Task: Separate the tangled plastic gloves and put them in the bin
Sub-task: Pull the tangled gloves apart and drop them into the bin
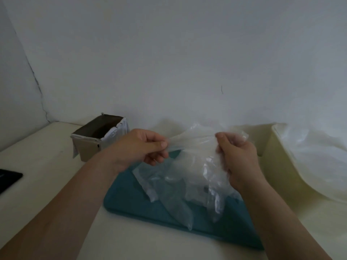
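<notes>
A bunch of clear plastic gloves [189,177] hangs in the air above a teal mat [135,203], the glove fingers dangling down toward it. My left hand [144,147] pinches the cuff edge of the bunch between thumb and fingers on the left side. My right hand [238,158] grips the plastic on the right side, with film draped over its fingertips. The cuff is stretched taut between both hands. A pale yellow bin [276,166] lined with a clear bag stands at the right.
A small open cardboard box [88,147] with a dark inside stands at the back left. A black flat device [9,179] lies at the left edge of the cream table [47,166]. A white wall runs behind.
</notes>
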